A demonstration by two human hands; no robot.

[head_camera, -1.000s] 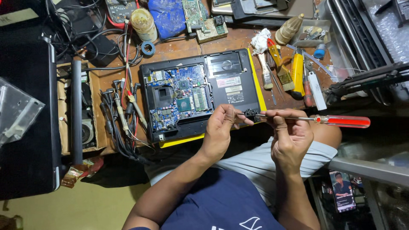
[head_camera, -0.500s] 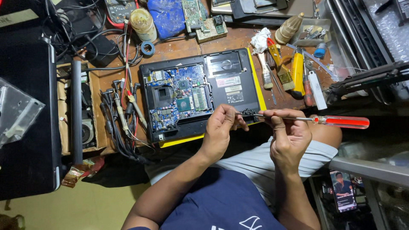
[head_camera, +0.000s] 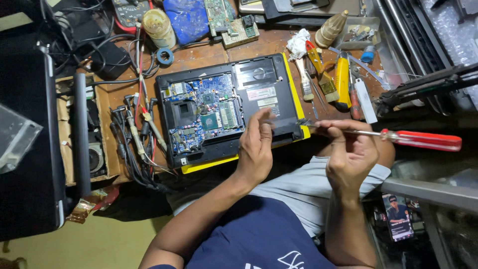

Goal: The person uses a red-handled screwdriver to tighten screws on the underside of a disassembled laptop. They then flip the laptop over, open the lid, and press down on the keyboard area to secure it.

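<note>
The right hand [head_camera: 351, 157] held a screwdriver [head_camera: 398, 137] with a red handle. Its fingers [head_camera: 332, 130] were curled around the thin metal shaft near the tip, while the red handle stuck out to the right, well clear of the palm and lying nearly level. The tip of the shaft pointed left and ended just beside the near right corner of the opened laptop [head_camera: 229, 109].

The left hand [head_camera: 256, 144] rested over the near edge of that laptop, palm down, its fingers [head_camera: 259, 122] loosely bent and reaching toward the screwdriver tip. Motion blur hid the spot between the 2 hands, so whether the left fingertips pinched anything there could not be told.

The laptop lay base-up with its cover off, showing a blue circuit board [head_camera: 204, 112] on the left and a black panel on the right. It sat on a yellow pad [head_camera: 294, 94] on the wooden workbench [head_camera: 199, 55].

Right of the laptop lay 2 brushes [head_camera: 318, 82] and a yellow-handled tool [head_camera: 342, 82]. Left of it lay a bundle of black cables and probes [head_camera: 134, 134]. At the far edge stood a roll of thread [head_camera: 158, 27], a blue ring of tape [head_camera: 166, 56] and a small green circuit board [head_camera: 216, 11].
</note>
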